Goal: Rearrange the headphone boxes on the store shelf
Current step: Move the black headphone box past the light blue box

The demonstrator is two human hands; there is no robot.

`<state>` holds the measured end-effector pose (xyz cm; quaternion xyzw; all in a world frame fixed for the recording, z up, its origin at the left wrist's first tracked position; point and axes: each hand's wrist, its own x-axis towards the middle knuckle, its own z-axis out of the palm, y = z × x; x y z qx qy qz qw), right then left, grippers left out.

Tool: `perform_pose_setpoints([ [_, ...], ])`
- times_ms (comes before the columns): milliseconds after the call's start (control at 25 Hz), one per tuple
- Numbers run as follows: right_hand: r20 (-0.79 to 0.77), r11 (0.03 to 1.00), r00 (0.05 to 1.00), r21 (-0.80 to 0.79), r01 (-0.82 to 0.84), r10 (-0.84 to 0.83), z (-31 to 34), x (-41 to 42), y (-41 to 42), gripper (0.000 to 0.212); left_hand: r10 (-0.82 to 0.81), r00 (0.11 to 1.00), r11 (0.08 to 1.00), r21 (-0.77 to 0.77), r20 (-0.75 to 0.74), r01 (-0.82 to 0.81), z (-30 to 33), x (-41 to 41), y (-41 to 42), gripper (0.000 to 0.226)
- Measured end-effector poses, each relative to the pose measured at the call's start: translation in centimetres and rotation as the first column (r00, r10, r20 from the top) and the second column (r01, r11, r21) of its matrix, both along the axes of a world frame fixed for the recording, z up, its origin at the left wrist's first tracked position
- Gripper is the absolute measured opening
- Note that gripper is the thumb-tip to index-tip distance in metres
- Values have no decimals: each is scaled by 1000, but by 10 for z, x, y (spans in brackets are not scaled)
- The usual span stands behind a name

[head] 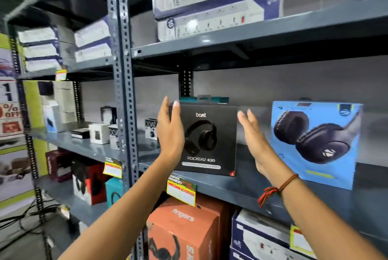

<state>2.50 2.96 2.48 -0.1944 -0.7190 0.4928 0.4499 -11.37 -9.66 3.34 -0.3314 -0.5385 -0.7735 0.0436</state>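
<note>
A black headphone box (206, 140) printed with "Rockerz 430" stands upright on the grey middle shelf (241, 188). My left hand (170, 131) is flat against the box's left edge, fingers straight and pointing up. My right hand (254, 136) is held open just right of the box, a small gap showing between palm and box. Behind the black box the tops of teal boxes (201, 100) stick out. A large blue headphone box (315, 144) stands upright further right on the same shelf.
A perforated steel upright (123, 83) divides the shelving at left. Small white and black boxes (98, 132) sit on the left bay. Power-strip boxes (210, 6) fill the shelf above. An orange box (184, 230) and yellow price tags (181, 190) are below.
</note>
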Motion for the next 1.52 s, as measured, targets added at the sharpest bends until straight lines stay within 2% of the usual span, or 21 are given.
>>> perform_pose_setpoints([
  [80, 74, 997, 997, -76, -3, 8, -20, -11, -1, 74, 24, 996, 988, -152, 84, -11, -24, -32, -1, 62],
  [160, 109, 995, 994, -102, 2, 9, -37, -17, -2, 73, -74, 976, 951, -281, 206, 131, -49, -53, 3, 73],
  [240, 101, 995, 995, -102, 19, -9, -45, -19, -6, 67, -199, 933, 915, -285, 298, 287, -64, -55, 5, 101],
  [320, 113, 994, 993, -91, 54, -44, -45, -17, -12, 63, -209, 917, 912, -270, 340, 309, -72, -54, 6, 122],
  [400, 107, 993, 990, -75, 96, -88, -37, -10, -20, 64, -174, 914, 921, -268, 365, 282, -65, -47, 4, 129],
  [520, 127, 973, 966, 83, 214, -223, -15, 14, -33, 62, -97, 943, 927, -317, 318, 202, -43, -37, -10, 117],
  [600, 131, 934, 933, 180, 309, -334, 7, 37, -42, 64, -66, 971, 926, -349, 230, 146, -22, -26, -25, 107],
  [680, 112, 907, 913, 210, 364, -392, 26, 56, -45, 84, -58, 987, 929, -355, 147, 108, -4, -12, -34, 73],
  [760, 88, 884, 897, 236, 404, -433, 35, 69, -46, 94, -69, 994, 936, -340, 87, 95, 6, 2, -40, 59],
  [800, 100, 870, 882, 252, 424, -460, 36, 74, -47, 91, -83, 994, 934, -341, 75, 104, 5, 4, -39, 67],
  [920, 122, 832, 845, 295, 469, -520, 34, 90, -49, 83, -148, 982, 933, -311, 118, 178, -4, 5, -22, 130],
  [960, 115, 832, 844, 278, 479, -524, 32, 97, -48, 81, -168, 978, 934, -296, 124, 198, -5, 10, -16, 138],
  [1000, 89, 829, 844, 265, 491, -529, 29, 106, -47, 79, -192, 973, 935, -278, 130, 221, -3, 19, -11, 135],
  [1160, -80, 761, 783, 194, 619, -616, 27, 165, -33, 70, -353, 927, 909, -188, 123, 371, 9, 81, 22, 84],
  [1240, -183, 662, 679, 153, 734, -711, 26, 226, -21, 72, -500, 862, 836, -213, 83, 506, 19, 139, 57, 64],
  [1280, -209, 642, 655, 136, 755, -726, 25, 243, -14, 71, -506, 860, 834, -213, 73, 509, 18, 154, 66, 59],
  [1320, -209, 645, 652, 111, 756, -729, 26, 260, -11, 69, -525, 848, 825, -206, 68, 527, 17, 172, 74, 59],
  [1400, -212, 629, 633, 95, 772, -745, 20, 284, -6, 69, -589, 801, 774, -210, 108, 598, 8, 198, 96, 75],
  [1520, -205, 566, 563, 53, 823, -800, 11, 350, 5, 59, -673, 706, 645, -295, 219, 705, -3, 266, 138, 114],
])
